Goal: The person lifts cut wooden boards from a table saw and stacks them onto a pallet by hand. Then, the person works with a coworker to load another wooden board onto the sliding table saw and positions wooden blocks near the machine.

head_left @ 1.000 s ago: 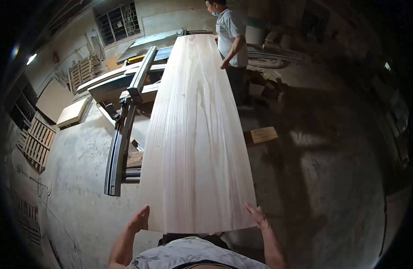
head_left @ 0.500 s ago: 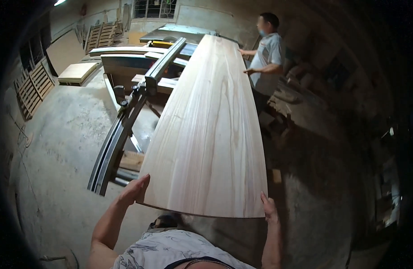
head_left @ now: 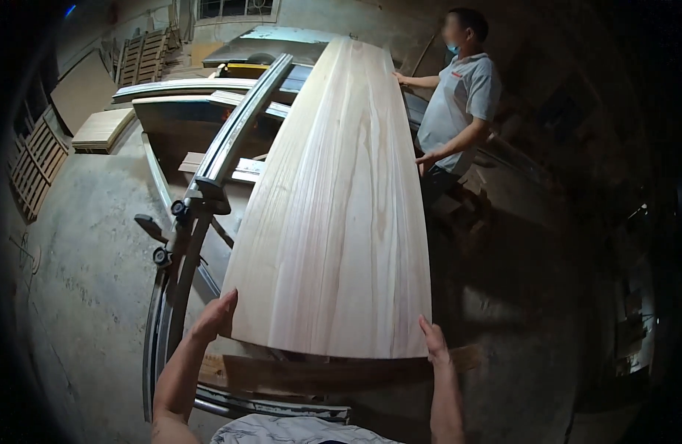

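A long, pale wooden board [head_left: 333, 207] with pink and tan grain stretches away from me over a sliding table saw's frame. My left hand [head_left: 215, 317] grips its left edge at the near corner, thumb along the edge, and my right hand [head_left: 434, 339] grips the opposite near corner. At the far right side a co-worker [head_left: 456, 103] in a grey shirt and blue mask has both hands on the board's edge. A metal rail with a fence [head_left: 237, 126] runs along the board's left, with black knobs [head_left: 177, 211] near my left arm. A wooden beam [head_left: 274, 370] lies below the board's near end.
Slatted wooden pallets [head_left: 38, 166] lean at the left wall, near stacked pale panels [head_left: 97, 129] and a leaning sheet [head_left: 82, 89]. A grey machine top [head_left: 260, 44] stands behind. Concrete floor [head_left: 82, 281] extends on the left; dark clutter [head_left: 474, 207] sits behind the co-worker.
The board and I have moved forward over the saw frame, so the beam now shows beneath its near end. The co-worker has shifted rightward in view and nearer. Both my hands keep hold.
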The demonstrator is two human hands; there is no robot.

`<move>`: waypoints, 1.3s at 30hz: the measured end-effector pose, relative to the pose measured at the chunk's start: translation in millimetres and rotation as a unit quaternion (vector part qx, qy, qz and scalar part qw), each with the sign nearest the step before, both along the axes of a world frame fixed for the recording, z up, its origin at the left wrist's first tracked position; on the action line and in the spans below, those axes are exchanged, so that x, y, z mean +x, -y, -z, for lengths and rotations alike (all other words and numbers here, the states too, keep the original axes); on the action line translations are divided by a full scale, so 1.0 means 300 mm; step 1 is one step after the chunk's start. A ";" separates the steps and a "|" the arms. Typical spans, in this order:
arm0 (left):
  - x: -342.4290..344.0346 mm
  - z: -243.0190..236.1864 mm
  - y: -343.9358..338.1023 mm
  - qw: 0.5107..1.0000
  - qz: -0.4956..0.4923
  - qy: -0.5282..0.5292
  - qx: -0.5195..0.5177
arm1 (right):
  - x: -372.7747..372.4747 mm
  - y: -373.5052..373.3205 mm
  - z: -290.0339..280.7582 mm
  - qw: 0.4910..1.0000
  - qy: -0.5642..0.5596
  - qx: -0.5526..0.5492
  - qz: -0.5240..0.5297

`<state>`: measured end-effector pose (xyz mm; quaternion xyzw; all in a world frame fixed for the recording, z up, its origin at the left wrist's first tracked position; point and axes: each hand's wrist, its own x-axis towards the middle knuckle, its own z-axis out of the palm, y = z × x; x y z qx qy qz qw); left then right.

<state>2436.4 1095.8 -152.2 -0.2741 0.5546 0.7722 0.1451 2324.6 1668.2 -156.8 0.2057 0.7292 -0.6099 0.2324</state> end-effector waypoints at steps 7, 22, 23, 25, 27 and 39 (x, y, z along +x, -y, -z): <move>-0.488 0.270 0.089 0.981 -0.169 -0.003 0.095 | -0.552 -0.031 0.247 0.998 -0.063 -0.023 -0.016; -0.747 0.336 -0.181 0.957 -0.247 -0.074 0.134 | -1.070 0.279 0.190 0.996 -0.067 -0.009 -0.062; -0.775 0.374 -0.165 0.959 -0.277 -0.025 0.052 | -1.075 0.320 0.209 0.995 -0.074 0.027 -0.055; -0.902 0.276 -0.223 0.959 -0.276 -0.059 0.035 | -1.118 0.267 0.167 0.996 -0.072 -0.039 -0.027; -0.943 0.200 -0.210 0.957 -0.273 -0.102 0.001 | -1.131 0.337 0.107 0.995 -0.092 -0.023 -0.020; -1.010 0.194 -0.063 0.951 -0.286 -0.114 -0.018 | -1.199 0.485 0.116 0.992 -0.104 -0.016 -0.068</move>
